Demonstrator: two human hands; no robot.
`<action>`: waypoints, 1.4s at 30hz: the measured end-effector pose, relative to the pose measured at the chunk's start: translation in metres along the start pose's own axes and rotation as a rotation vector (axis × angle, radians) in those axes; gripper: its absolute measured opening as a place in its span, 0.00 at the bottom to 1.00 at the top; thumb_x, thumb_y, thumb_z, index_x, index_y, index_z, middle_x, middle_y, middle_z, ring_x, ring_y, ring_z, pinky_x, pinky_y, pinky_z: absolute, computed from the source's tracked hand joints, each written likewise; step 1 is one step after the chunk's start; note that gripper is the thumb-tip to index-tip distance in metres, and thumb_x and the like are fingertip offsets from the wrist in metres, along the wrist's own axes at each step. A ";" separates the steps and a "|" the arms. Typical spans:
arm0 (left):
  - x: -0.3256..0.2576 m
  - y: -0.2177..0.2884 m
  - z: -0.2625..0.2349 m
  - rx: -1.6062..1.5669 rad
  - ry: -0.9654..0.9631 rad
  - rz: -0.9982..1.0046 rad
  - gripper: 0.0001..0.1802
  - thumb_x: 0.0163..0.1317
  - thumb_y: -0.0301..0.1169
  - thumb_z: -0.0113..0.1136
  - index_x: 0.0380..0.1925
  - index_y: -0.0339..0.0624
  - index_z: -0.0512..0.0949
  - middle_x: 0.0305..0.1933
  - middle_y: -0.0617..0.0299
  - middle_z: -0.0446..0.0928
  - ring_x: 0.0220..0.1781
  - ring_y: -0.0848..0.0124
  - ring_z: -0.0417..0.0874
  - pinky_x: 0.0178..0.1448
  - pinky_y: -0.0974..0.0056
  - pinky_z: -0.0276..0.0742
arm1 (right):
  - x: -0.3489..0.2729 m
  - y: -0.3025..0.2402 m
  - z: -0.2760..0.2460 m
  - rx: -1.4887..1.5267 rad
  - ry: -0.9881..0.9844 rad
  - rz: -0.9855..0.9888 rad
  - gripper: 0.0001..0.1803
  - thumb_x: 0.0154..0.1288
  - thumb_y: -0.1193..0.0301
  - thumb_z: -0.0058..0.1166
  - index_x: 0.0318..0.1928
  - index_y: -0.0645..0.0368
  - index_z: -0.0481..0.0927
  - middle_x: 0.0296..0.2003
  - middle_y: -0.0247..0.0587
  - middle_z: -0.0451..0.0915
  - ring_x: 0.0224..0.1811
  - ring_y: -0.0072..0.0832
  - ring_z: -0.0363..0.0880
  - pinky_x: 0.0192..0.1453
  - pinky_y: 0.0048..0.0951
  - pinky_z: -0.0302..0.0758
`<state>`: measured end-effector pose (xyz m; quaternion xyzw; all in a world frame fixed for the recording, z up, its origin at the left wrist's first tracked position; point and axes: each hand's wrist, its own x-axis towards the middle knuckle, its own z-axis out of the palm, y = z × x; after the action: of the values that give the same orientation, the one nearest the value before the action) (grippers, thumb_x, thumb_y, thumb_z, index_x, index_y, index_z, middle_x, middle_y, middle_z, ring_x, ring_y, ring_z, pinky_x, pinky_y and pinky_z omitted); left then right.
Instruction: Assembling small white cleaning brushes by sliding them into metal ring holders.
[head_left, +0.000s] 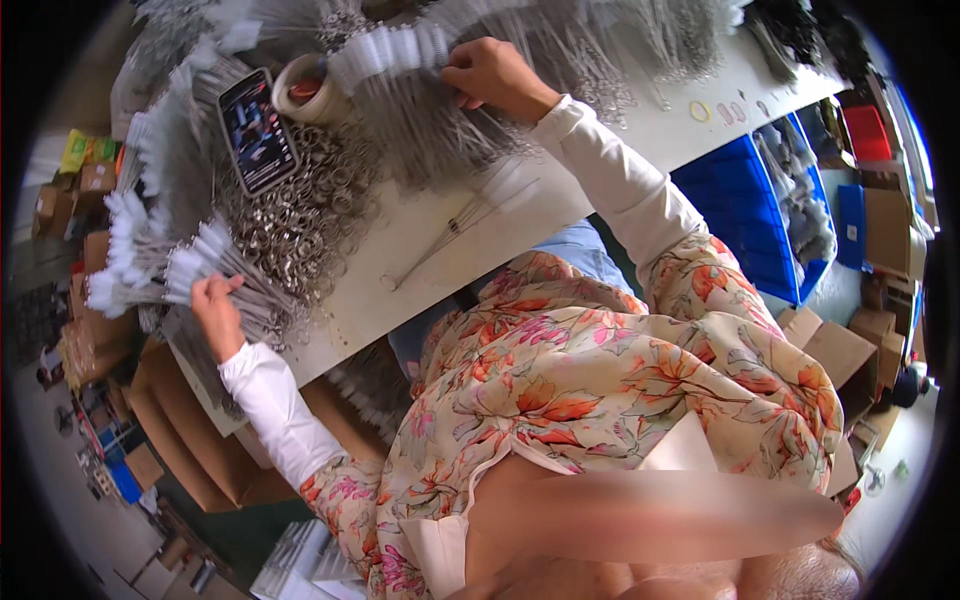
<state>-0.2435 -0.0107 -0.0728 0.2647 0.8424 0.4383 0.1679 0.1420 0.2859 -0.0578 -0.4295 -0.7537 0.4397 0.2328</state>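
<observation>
Wire brushes with white bristle heads and thin looped metal stems lie in bundles over the table. At the left, my left hand (217,305) is closed at the edge of a small brush bundle (205,252), its fingers on the white heads. Farther off, my right hand (503,80) pinches at the right end of a row of white brush heads (390,50); its fingertips are partly hidden. Between my hands spreads a heap of small metal rings (300,190). A few loose brushes (455,230) lie near the table's front edge.
A lit phone (258,130) leans on the ring heap beside a white round container (300,90). More brush bundles (570,55) line the back of the white table (400,250). Blue bins (740,200) stand at the right, an open cardboard box (190,430) at lower left.
</observation>
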 end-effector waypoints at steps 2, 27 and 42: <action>-0.008 0.011 0.002 -0.001 0.218 0.192 0.11 0.64 0.32 0.48 0.40 0.36 0.69 0.30 0.57 0.80 0.16 0.81 0.59 0.18 0.73 0.54 | -0.001 -0.003 -0.002 0.055 0.058 -0.106 0.12 0.56 0.68 0.51 0.26 0.66 0.80 0.17 0.40 0.80 0.21 0.24 0.81 0.31 0.21 0.78; -0.152 0.083 0.100 -0.659 0.311 0.323 0.35 0.68 0.54 0.35 0.35 0.24 0.73 0.14 0.69 0.56 0.15 0.81 0.52 0.17 0.76 0.46 | 0.037 0.049 -0.136 -0.579 0.420 -0.072 0.13 0.42 0.61 0.62 0.25 0.57 0.83 0.20 0.45 0.79 0.21 0.31 0.78 0.29 0.34 0.74; -0.149 0.099 0.106 -0.751 0.213 0.276 0.25 0.69 0.43 0.44 0.39 0.24 0.73 0.19 0.67 0.59 0.16 0.82 0.51 0.19 0.77 0.44 | -0.018 0.079 -0.261 -0.527 0.856 -0.201 0.10 0.56 0.69 0.51 0.32 0.61 0.82 0.23 0.42 0.80 0.26 0.21 0.78 0.29 0.26 0.72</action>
<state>-0.0398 0.0169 -0.0424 0.2488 0.5932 0.7585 0.1045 0.3768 0.4108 0.0062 -0.5407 -0.7135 -0.0051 0.4455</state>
